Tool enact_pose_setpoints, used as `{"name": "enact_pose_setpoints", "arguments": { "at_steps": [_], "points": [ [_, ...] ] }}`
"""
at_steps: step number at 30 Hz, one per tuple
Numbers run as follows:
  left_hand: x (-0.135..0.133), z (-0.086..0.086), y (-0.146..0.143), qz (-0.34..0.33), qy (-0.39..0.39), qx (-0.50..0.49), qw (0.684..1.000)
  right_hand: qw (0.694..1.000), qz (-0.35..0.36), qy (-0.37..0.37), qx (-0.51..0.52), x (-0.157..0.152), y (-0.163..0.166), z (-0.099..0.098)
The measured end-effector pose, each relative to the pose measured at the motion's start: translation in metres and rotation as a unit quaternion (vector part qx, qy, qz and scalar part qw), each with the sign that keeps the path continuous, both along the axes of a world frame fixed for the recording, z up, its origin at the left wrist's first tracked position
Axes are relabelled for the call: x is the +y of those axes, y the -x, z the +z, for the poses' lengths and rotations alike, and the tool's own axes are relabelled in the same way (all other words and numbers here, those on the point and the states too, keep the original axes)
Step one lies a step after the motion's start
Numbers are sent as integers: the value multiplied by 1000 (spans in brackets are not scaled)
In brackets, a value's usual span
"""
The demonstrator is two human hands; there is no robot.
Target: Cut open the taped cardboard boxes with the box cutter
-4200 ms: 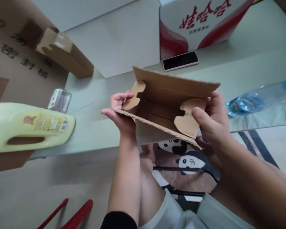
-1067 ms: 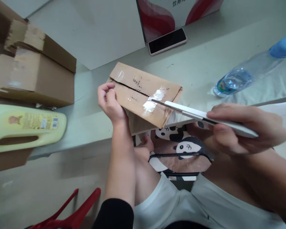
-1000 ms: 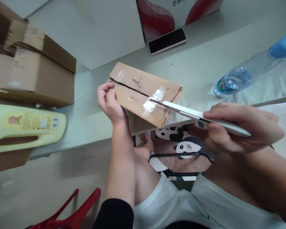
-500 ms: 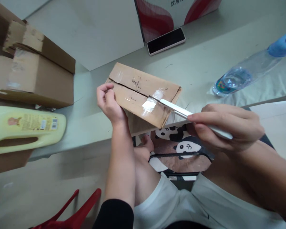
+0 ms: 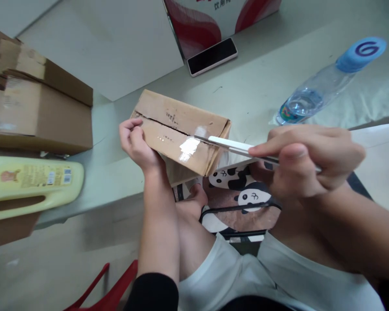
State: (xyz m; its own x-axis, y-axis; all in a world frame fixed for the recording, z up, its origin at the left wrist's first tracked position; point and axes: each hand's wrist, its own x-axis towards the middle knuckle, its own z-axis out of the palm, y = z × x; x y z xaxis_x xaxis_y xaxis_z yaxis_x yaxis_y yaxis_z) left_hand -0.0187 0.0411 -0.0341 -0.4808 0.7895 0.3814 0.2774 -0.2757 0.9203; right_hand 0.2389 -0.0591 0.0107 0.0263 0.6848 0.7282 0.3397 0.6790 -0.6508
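A small cardboard box (image 5: 164, 114) is held tilted at the table's front edge, its taped flaps facing me. My left hand (image 5: 138, 144) grips the box's left end, fingers curled over the corner. My right hand (image 5: 311, 160) is closed on a white utility knife (image 5: 230, 144), thumb and forefinger along the handle. The knife's blade tip touches the middle seam by the clear tape (image 5: 188, 148) near the box's right end. The seam shows as a dark gap left of the tape.
A smartphone (image 5: 212, 57) lies behind the box, before a red and white carton (image 5: 207, 21). At right is a water bottle (image 5: 324, 86). Larger cardboard boxes (image 5: 65, 112) and a yellow jug (image 5: 35, 181) stand left. A panda-print bag (image 5: 243, 216) is below the table.
The view has shifted, so most things sit further left. The knife has moved slightly along the tape, and my right thumb has shifted on the handle. My left hand keeps its hold.
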Motion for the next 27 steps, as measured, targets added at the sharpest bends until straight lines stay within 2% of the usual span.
{"name": "enact_pose_setpoints", "arguments": {
  "at_steps": [6, 11, 17, 24, 27],
  "points": [
    [3, 0, 1, 1, -17, -13, 1000, 996, -18, 84, -6, 4, 3, -5],
    [-1, 6, -7, -5, -21, -14, 1000, 994, -32, 68, -73, -3, 1, 5],
    [-3, 12, -16, -3, -44, -37, 998, 994, -7, 52, -100, -6, 1, 16],
    [-3, 12, -15, -9, -36, -26, 999, 995, -9, 47, -91, -16, -4, 18],
    [-3, 11, -15, -10, -30, -17, 999, 995, -13, 92, -35, -26, -15, 13]
  ]
}}
